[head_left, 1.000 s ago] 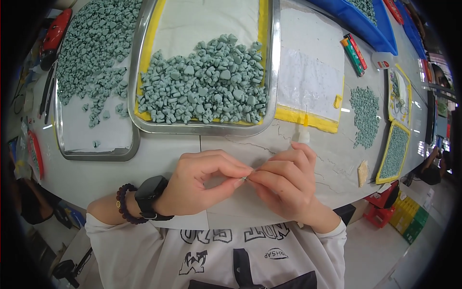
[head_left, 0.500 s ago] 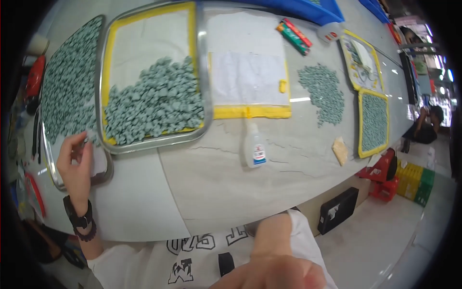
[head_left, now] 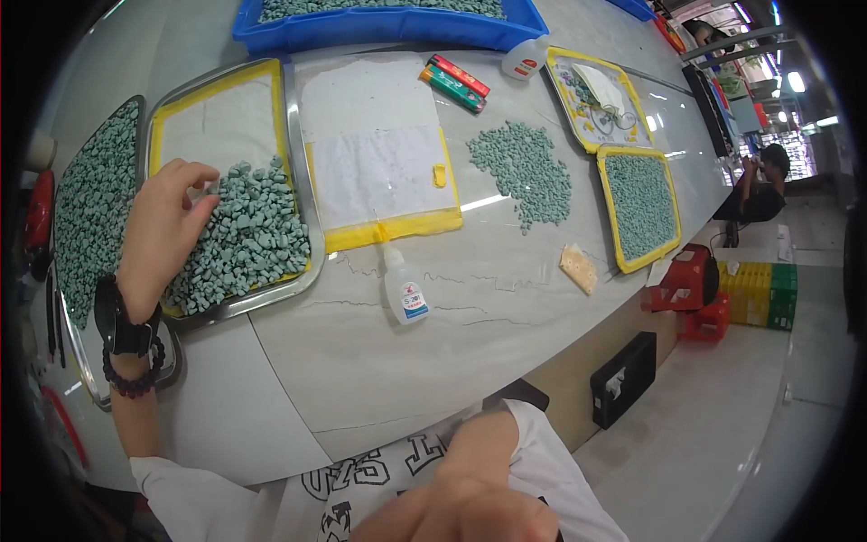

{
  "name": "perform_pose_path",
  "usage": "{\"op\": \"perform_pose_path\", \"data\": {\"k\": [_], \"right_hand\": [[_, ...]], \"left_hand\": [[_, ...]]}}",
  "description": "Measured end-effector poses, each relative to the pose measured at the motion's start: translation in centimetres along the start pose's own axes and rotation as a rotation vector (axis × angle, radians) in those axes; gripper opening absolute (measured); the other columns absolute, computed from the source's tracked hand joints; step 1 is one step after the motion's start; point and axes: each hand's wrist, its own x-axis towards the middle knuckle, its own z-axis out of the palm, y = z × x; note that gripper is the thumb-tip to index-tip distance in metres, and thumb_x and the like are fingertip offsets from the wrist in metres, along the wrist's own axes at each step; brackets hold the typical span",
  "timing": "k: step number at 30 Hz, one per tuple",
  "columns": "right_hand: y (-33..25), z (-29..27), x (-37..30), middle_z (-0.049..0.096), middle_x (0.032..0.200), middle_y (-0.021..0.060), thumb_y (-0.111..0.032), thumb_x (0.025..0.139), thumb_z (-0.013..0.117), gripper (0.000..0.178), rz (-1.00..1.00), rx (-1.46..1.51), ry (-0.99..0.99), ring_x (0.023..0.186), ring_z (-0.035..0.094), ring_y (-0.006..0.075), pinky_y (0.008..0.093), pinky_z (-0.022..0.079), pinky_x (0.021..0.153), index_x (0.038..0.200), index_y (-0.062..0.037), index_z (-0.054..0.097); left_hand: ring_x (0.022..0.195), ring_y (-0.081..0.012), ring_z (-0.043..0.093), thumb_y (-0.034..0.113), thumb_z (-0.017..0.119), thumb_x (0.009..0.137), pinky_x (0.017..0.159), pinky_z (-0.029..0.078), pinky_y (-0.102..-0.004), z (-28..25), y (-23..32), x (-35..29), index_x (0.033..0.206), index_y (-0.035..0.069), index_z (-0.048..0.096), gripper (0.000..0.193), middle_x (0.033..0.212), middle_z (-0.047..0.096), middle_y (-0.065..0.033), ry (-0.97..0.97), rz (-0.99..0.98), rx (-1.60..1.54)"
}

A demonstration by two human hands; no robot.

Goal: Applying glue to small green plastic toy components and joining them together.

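Observation:
My left hand point(head_left: 167, 230) is over a metal tray point(head_left: 312, 244) lined in yellow and white. Thumb and fingertips come together in a pinch above the heap of rough green stones point(head_left: 253, 230); whatever is between them is too small to make out. A black watch and a dark bead bracelet circle that wrist. Close to the camera at the lower edge, my right hand point(head_left: 461, 510) is curled and blurred, its fingertips hidden. At the left, a second metal tray point(head_left: 95, 366) holds many more green stones point(head_left: 95, 199), partly behind my left wrist.
A clear glue bottle point(head_left: 404, 287) lies before a white sheet point(head_left: 375, 172) edged in yellow. Farther right are loose green stones point(head_left: 524, 172), a patterned packet point(head_left: 578, 269) and a yellow-rimmed tray point(head_left: 675, 226). A blue bin point(head_left: 388, 34) stands behind red and green boxes point(head_left: 454, 83).
My left hand has gone from the left tray's near end to above the stones in the middle tray. The view has swung, shifting the table's things leftward. My right hand stays low and near.

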Motion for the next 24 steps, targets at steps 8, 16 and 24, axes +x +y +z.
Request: {"op": "perform_pose_path", "data": {"k": [8,16,24], "right_hand": [[-8.4,-8.0,-5.3,0.056,0.095,0.0165,-0.017,0.076,0.056,0.037,0.286,-1.605,0.11,0.084,0.053,0.03,0.0408,0.044,0.076,0.11,-0.0048,0.048],[-7.6,-10.3,-2.1,0.05,0.092,0.0117,-0.032,0.064,0.078,0.065,0.753,-2.206,-0.372,0.079,0.05,0.0243,0.0352,0.042,0.07,0.117,-0.0063,0.052],[-5.1,-10.8,-1.3,0.048,0.086,0.0067,-0.033,0.063,0.084,0.059,0.592,-1.345,-0.258,0.072,0.046,0.0209,0.0327,0.038,0.065,0.107,-0.009,0.053]], "left_hand": [[0.068,-0.0208,0.056,-0.002,0.06,0.073,0.062,0.045,-0.0299,0.4,-2.1,0.0,0.091,0.0,0.059,0.018,0.083,0.057,-0.0109,-0.129,-0.095,-0.145],[0.077,-0.0191,0.058,-0.012,0.062,0.067,0.066,0.047,-0.0267,-2.0,8.5,-7.2,0.098,0.003,0.064,0.034,0.088,0.056,-0.0088,-0.042,0.107,-0.583],[0.092,-0.0137,0.057,-0.011,0.06,0.078,0.076,0.048,-0.0234,4.5,7.6,-11.9,0.106,-0.001,0.061,0.03,0.1,0.056,-0.0062,-0.255,-0.378,-1.337]]}}
